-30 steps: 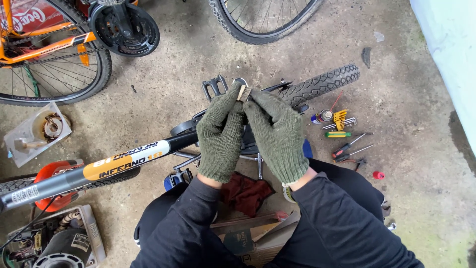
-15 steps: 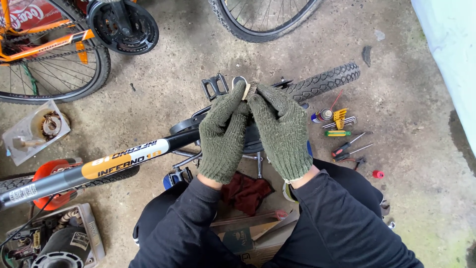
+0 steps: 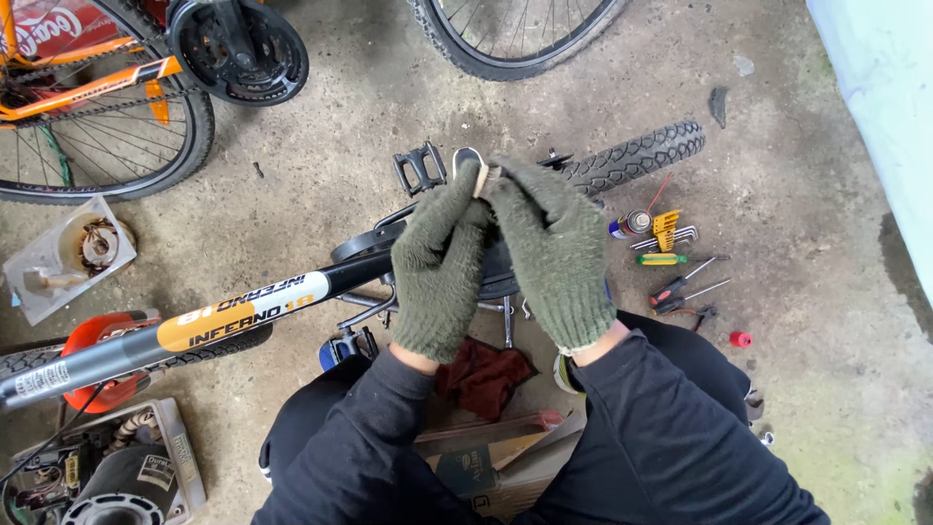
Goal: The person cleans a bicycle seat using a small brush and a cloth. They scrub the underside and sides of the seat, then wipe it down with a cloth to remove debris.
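Above the black bike frame [image 3: 360,267], my gloved left hand [image 3: 439,261] and right hand [image 3: 556,251] meet, fingers pinching a small pale part [image 3: 483,180] between them near the pedal [image 3: 420,171].

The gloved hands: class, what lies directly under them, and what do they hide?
Under the left hand and right hand lie a black bike frame, a pedal and a knobbly tyre. The crank area beneath them is covered.
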